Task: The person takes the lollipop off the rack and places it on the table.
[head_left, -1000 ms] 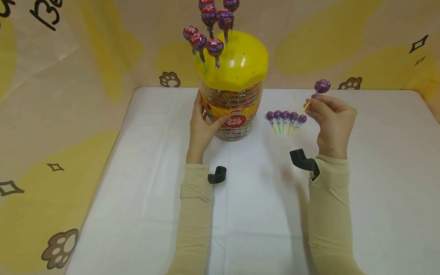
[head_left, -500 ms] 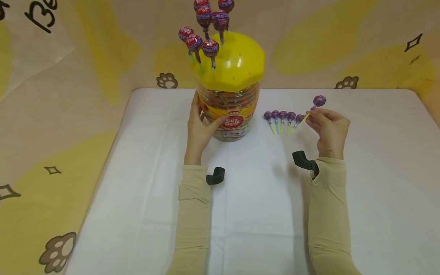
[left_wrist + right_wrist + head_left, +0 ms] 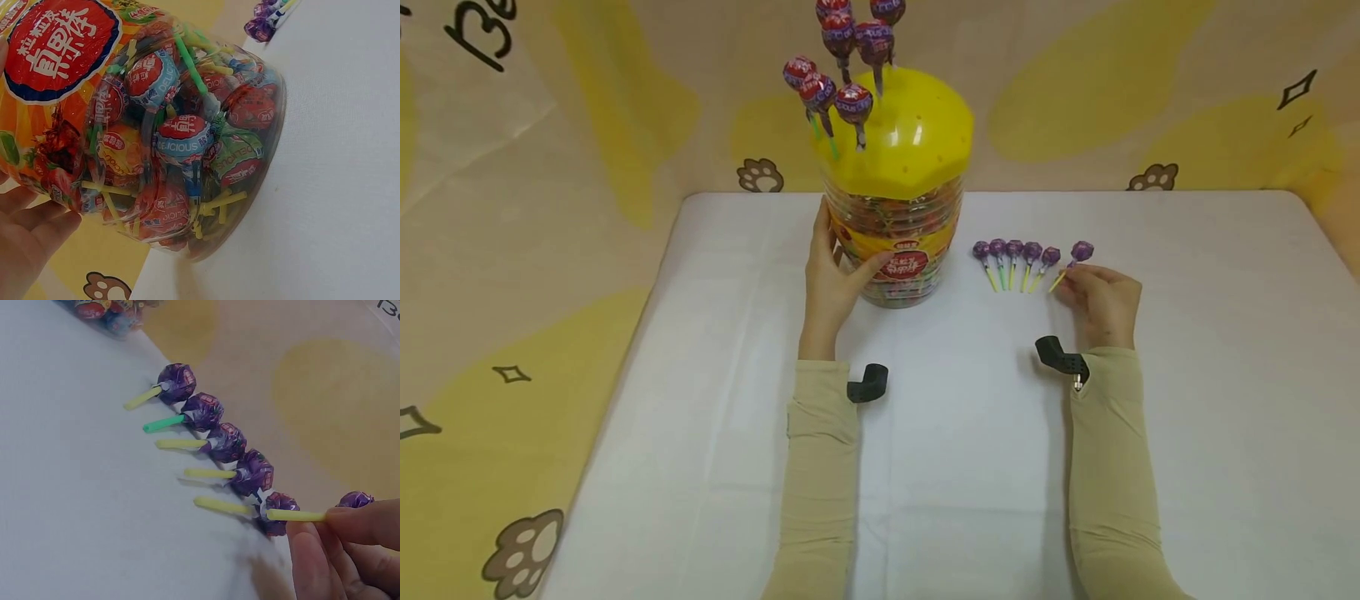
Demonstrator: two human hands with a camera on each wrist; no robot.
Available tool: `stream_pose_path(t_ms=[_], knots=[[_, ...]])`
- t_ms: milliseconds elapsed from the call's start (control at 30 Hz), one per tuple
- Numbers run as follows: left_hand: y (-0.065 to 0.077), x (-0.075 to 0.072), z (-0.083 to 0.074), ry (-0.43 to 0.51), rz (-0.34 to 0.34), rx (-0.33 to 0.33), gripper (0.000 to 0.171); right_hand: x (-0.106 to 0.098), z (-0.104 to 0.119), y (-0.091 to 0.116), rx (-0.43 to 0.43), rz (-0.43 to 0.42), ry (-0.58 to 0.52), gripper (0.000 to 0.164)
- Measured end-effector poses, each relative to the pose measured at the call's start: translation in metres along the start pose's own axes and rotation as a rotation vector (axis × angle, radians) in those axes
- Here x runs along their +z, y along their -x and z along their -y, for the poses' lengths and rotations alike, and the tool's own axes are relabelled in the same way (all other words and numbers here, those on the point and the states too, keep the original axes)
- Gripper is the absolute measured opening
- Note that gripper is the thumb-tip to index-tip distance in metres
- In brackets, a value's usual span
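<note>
My left hand (image 3: 833,287) grips the side of a big clear jar (image 3: 898,218) with a yellow lid (image 3: 917,142), thumb across its printed label. Wrapped lollipops fill the jar, as the left wrist view shows. My right hand (image 3: 1105,304) pinches the yellow stick of a purple lollipop (image 3: 1082,251), its head up and to the right. Beside it, several purple lollipops (image 3: 252,472) lie in a row on the white table, their sticks yellow or green. In the right wrist view, the held stick passes in front of the nearest one. The held head is partly hidden behind my fingers there.
Several red and purple lollipops (image 3: 853,104) stand upright in the lid, mostly on its left side. A patterned backdrop (image 3: 1075,100) rises behind the white table (image 3: 955,467). Black wrist cameras (image 3: 1062,357) stick out from both sleeves.
My right hand has come down and slightly left with the purple lollipop, toward the right end of the row. My left hand keeps its grip on the jar; the whole view has shifted slightly.
</note>
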State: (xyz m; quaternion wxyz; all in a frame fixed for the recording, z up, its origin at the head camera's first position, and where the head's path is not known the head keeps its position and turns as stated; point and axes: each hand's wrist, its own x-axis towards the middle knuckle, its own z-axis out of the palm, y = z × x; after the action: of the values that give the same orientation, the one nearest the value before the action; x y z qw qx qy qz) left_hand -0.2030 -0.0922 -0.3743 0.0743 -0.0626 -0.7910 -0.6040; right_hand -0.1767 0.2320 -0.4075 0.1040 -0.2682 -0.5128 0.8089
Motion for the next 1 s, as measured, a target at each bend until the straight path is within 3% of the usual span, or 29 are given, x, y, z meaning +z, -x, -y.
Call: stream_pose_path(t_ms=[167,567,1000], knots=[[0.0007,-0.0002,-0.0003,0.01,-0.007,0.017,0.094,-0.0022,-0.0079,-0.0052,0.046,-0.005,-0.056,0.014],[0.0,0.0007,-0.0006,0.003,-0.005,0.019,0.095,0.0011,-0.0107,-0.0067,0.054,-0.054,0.014,0.017],[-0.0003,0.0004,0.0014,0.012,-0.005,0.022,0.096,0.0003,-0.0114,-0.0096,0.028,-0.04,0.075,0.021]])
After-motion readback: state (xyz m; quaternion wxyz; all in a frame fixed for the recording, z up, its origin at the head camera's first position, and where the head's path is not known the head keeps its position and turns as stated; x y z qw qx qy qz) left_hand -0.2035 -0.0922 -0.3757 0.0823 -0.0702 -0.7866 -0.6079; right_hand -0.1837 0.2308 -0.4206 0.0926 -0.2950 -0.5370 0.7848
